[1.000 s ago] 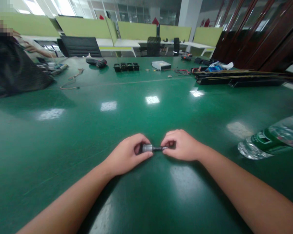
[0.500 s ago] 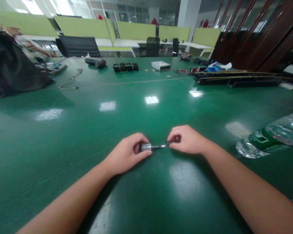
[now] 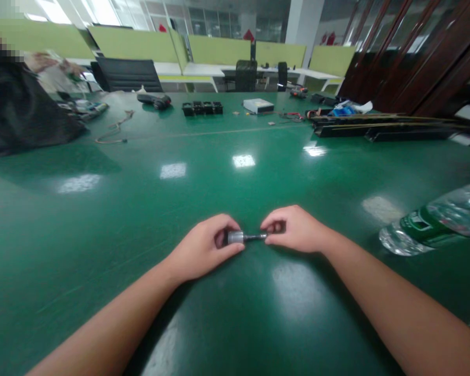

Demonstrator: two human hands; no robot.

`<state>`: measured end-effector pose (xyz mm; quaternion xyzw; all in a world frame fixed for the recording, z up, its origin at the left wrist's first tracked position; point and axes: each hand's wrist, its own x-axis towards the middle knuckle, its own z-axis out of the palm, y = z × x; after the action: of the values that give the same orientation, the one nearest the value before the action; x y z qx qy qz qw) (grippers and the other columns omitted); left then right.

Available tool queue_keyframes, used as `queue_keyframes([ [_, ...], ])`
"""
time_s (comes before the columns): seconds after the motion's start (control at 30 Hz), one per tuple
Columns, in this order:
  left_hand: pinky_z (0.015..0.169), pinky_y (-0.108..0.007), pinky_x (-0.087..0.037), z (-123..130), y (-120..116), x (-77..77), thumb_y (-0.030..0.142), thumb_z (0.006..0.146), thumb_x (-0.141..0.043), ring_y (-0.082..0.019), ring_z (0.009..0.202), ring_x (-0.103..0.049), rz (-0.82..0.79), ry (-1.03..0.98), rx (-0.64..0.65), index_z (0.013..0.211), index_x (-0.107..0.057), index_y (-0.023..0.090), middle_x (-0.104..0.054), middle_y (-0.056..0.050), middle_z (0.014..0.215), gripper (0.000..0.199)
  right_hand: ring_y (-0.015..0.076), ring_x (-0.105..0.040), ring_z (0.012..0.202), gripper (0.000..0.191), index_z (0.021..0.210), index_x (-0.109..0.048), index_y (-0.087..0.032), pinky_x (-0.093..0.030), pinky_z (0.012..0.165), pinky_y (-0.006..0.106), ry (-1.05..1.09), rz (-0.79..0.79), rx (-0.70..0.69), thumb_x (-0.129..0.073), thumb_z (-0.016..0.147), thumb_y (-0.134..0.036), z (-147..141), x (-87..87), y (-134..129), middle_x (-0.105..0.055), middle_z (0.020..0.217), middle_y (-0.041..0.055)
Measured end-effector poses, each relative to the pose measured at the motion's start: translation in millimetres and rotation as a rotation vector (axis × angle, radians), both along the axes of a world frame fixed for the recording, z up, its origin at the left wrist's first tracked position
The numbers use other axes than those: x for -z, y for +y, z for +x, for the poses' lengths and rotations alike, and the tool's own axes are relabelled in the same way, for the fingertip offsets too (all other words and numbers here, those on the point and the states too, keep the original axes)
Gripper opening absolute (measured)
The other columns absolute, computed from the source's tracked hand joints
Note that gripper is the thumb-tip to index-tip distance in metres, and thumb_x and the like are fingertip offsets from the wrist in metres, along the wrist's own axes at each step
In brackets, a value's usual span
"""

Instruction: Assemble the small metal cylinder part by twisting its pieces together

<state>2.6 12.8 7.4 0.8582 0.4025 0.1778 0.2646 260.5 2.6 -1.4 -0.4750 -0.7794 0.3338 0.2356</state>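
My left hand (image 3: 203, 245) lies on the green table, thumb and fingers closed round a small silver cylinder (image 3: 235, 237). A thin dark rod (image 3: 253, 237) with a bright tip points from the cylinder toward the right. At that tip, my right hand (image 3: 292, 228) pinches with thumb and forefinger. The small dark coil spring seen earlier in these fingers is mostly hidden now; whether it sits around the rod or only touches its end, I cannot tell.
A clear bottle with a green label (image 3: 426, 227) lies on its side at the right. Farther back are black blocks (image 3: 202, 108), a silver box (image 3: 258, 106), a cable (image 3: 115, 129) and long black strips (image 3: 379, 127). Another person in dark clothing (image 3: 19, 109) works at far left.
My right hand has moved a little left, bringing the small spring from just beyond the rod to its tip. My left hand and the cylinder have stayed in place.
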Motion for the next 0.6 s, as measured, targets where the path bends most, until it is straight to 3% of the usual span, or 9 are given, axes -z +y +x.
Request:
queue_keyframes([
  [0.23, 0.066, -0.025, -0.042, 0, 3, 4.5, 0.030, 0.083, -0.071, -0.013, 0.072, -0.053, 0.044, -0.048, 0.108, 0.105, -0.064, 0.022, -0.062, 0.000, 0.092, 0.024, 0.0109, -0.061, 0.069, 0.014, 0.092, -0.077, -0.018, -0.046, 0.069, 0.024, 0.006, 0.137, -0.086, -0.074, 0.080, -0.026, -21, 3.8, -9, -0.072, 0.081, 0.0016],
  [0.6, 0.062, -0.024, -0.041, 4, 0, 0.9, 0.042, 0.089, -0.065, -0.013, 0.066, -0.054, -0.006, -0.026, 0.042, 0.101, -0.069, 0.021, -0.063, 0.001, 0.081, 0.025, 0.0108, -0.062, 0.072, 0.013, 0.094, -0.076, -0.018, -0.045, 0.069, 0.022, 0.022, 0.182, -0.099, -0.070, 0.085, -0.024, -21, 4.6, -10, -0.072, 0.084, 0.0019],
])
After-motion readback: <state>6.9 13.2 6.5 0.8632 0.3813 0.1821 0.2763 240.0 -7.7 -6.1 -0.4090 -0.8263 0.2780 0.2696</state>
